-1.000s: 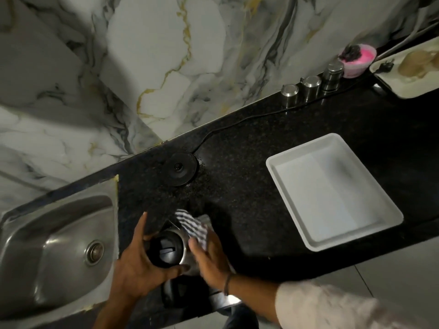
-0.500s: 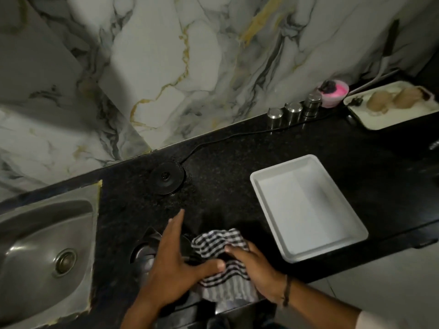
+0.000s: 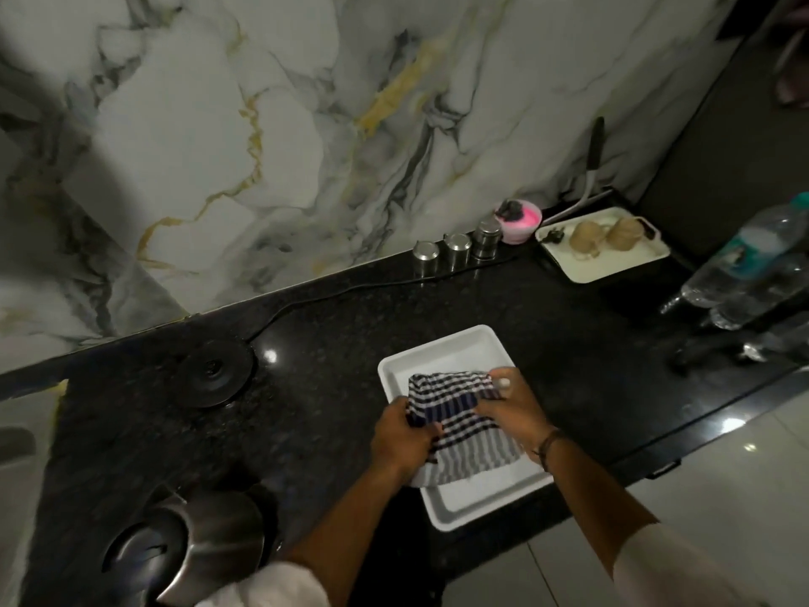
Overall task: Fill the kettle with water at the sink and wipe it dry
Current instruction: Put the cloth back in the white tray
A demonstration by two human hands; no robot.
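The steel kettle [image 3: 192, 545] stands on the black counter at the lower left, with no hand on it. Both hands hold a striped cloth [image 3: 455, 427] over the white tray [image 3: 437, 348]. My left hand [image 3: 400, 435] grips the cloth's left edge. My right hand [image 3: 510, 409] presses on its right side. The cloth's lower end rests in the tray. The kettle's round black base [image 3: 214, 374] sits on the counter near the wall, its cord running right. The sink [image 3: 17, 435] shows only as a sliver at the far left edge.
Three steel canisters [image 3: 455, 247] line the wall, beside a pink tub [image 3: 521, 219]. A second white tray [image 3: 613, 260] holds two cups. Plastic water bottles [image 3: 744, 269] lie at the right. The counter's front edge drops to a tiled floor [image 3: 700, 475].
Both hands left the kettle and carried the striped cloth right, onto the white tray. The view swung right, so the sink has nearly left the frame.
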